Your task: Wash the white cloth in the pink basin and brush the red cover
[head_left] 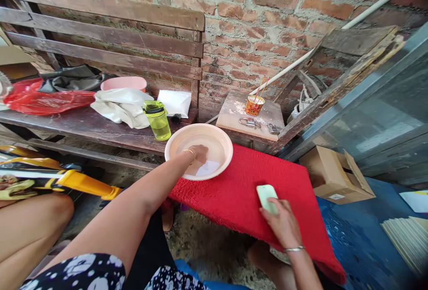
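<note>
My left hand [199, 152], a gold bangle at its wrist, reaches into a cream basin [228, 156]. Its fingers point down into cloudy water [216, 149] and are hidden, so what they touch does not show. The basin stands at the left end of a bench draped in red plush cloth [234, 201]. Over the cloth's middle, my right hand [284, 221] grips a pale green block [266, 195] with rounded corners between thumb and fingers. Whether it is soap or a brush back is unclear.
Left of the basin, a green water bottle [159, 123] stands on a wooden bench [73, 127] with bags and cloths. Behind, a small wooden table [230, 107] carries a patterned paper cup [254, 105] and padlocks [249, 122]. A cardboard box [327, 172] sits right. Someone's knee [53, 214] is at left.
</note>
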The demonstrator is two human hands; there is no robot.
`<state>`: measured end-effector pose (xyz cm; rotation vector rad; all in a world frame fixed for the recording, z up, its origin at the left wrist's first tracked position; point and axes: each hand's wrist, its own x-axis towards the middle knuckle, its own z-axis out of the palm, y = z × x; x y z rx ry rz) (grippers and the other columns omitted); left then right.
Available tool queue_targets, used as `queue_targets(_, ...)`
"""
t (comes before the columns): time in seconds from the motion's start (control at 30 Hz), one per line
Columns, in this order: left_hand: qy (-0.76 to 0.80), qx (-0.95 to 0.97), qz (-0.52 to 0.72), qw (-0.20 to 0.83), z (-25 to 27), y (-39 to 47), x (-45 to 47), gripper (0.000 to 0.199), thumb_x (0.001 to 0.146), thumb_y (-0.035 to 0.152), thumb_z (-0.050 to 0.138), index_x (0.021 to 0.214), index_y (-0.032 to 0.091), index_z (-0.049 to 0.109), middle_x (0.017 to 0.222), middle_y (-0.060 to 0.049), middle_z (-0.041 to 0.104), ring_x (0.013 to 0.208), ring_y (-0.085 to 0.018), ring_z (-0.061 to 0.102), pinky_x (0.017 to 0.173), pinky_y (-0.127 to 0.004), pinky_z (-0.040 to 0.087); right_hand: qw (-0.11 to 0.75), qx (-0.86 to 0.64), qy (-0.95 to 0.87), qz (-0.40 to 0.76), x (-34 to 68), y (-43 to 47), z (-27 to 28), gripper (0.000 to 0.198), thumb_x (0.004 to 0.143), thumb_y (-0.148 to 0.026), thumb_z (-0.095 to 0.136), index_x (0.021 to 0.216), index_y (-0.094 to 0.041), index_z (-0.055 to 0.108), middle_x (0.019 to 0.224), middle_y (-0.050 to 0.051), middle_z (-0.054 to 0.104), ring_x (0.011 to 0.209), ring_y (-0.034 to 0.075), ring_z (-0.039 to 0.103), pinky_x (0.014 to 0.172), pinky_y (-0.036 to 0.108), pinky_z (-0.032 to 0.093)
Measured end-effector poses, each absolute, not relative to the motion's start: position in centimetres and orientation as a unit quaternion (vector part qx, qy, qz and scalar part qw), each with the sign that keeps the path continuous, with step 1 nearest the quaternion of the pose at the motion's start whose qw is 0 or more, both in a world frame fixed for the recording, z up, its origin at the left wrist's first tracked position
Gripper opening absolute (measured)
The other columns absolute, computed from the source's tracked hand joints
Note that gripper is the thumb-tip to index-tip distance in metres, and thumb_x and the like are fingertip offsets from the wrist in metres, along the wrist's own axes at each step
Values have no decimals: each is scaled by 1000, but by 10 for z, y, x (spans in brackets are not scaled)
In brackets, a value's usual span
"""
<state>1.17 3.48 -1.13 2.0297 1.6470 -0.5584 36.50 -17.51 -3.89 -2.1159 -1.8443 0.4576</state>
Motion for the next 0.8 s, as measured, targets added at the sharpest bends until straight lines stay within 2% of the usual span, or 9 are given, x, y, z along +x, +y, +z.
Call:
queue_targets(0.13,600,738,-211,226,-8,32,13,75,57,32,88,125,8,67,130,-24,66,112,-37,68,90,-35,57,160,-827,-524,123,474,-197,-40,46,76,-64,53,101,-29,72,85,10,59,93,34,64,89,48,50)
queue_targets(0.2,602,735,-214,228,-6,32,14,72,60,31,87,125,8,68,126,-23,68,108,-36,70,86,-35,59,141,-870,-462,101,506,-207,-34,49,74,-70,52,97,-32,73,80,13,56,94,39,64,86,53,49)
queue_targets(0.33,605,728,-217,240,-5,32,15,72,60,31,87,126,7,67,126,-23,68,103,-36,72,84,-37,60,152,-874,-454,83,499,-206,-28,54,72,-76,53,96,-32,73,78,15,55,97,44,62,81,58,49)
queue_targets(0.5,608,723,-211,250,-4,32,15,74,61,29,87,127,6,66,127,-24,67,102,-37,72,84,-39,61,211,-738,-619,165,373,-175,-32,42,77,-60,56,102,-28,70,95,10,62,90,31,65,83,45,52)
queue_targets(0.63,609,727,-203,243,-1,30,15,73,61,26,85,129,8,65,135,-23,63,114,-38,67,92,-41,58,170,-618,-736,217,259,-163,-25,29,83,-38,63,109,-27,70,105,6,60,89,21,65,80,33,52)
queue_targets(0.8,605,732,-199,241,0,29,13,76,61,27,86,131,9,63,138,-23,61,119,-38,64,96,-41,56,106,-551,-799,217,199,-159,-16,34,77,-23,74,110,-27,71,104,5,61,98,23,64,87,32,50)
